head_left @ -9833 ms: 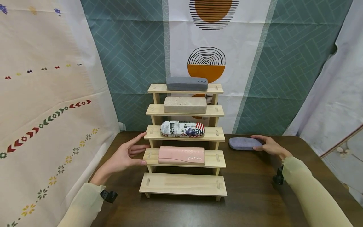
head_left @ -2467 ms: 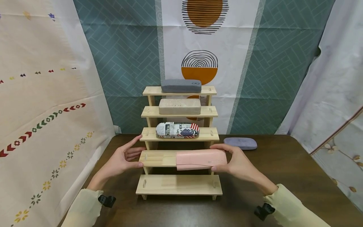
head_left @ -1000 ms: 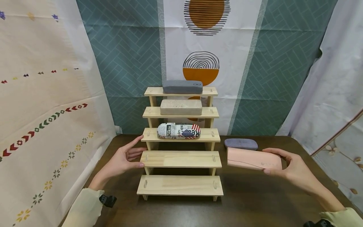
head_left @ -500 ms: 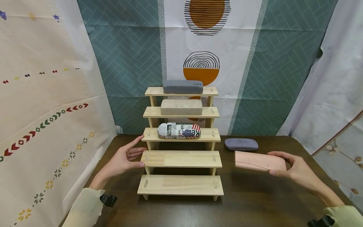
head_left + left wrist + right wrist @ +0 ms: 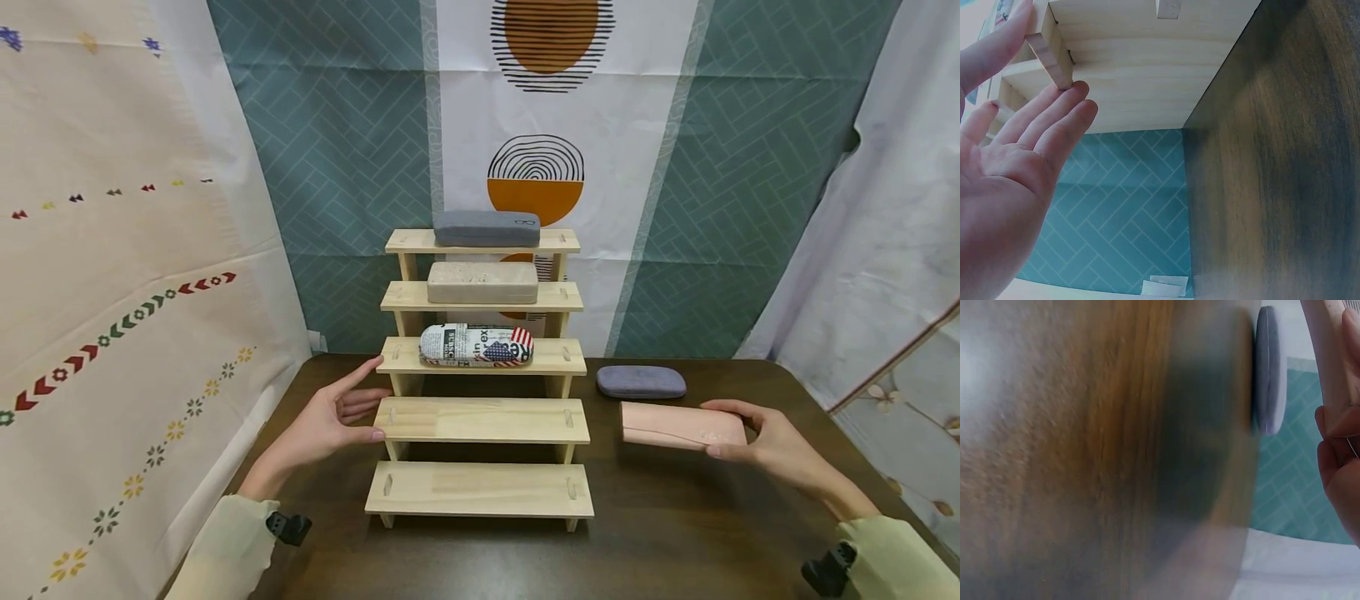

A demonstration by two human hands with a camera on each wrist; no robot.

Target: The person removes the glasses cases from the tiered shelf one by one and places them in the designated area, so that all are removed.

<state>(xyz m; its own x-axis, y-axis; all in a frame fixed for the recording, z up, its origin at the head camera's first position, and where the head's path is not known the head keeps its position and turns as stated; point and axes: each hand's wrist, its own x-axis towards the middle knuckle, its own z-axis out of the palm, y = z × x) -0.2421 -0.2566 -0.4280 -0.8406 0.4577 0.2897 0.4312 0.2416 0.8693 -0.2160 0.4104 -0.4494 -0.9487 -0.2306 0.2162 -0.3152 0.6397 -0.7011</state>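
Note:
My right hand [image 5: 780,450] pinches one end of a pink glasses case [image 5: 663,423], thumb on the near side and fingers on the far side. The case hangs level over the table, right of a wooden five-step display stand [image 5: 480,490]. In the right wrist view only part of the pink case [image 5: 1329,356] shows at the right edge. My left hand [image 5: 326,423] touches the stand's left side, index finger at the middle step, thumb at the step below. The left wrist view shows its fairly straight fingers [image 5: 1063,128] against a step's end.
A blue-grey glasses case [image 5: 487,229], a beige one [image 5: 483,283] and a newspaper-print one [image 5: 477,346] sit on the upper three steps. A purple-grey glasses case [image 5: 641,382] lies on the dark table [image 5: 450,567] behind the pink one. Patterned cloths [image 5: 337,150] hang behind and beside.
My right hand has left the purple-grey case, taken the pink case off the second-lowest step and carried it right; lately it has shifted slightly left. My left hand has stayed at the stand.

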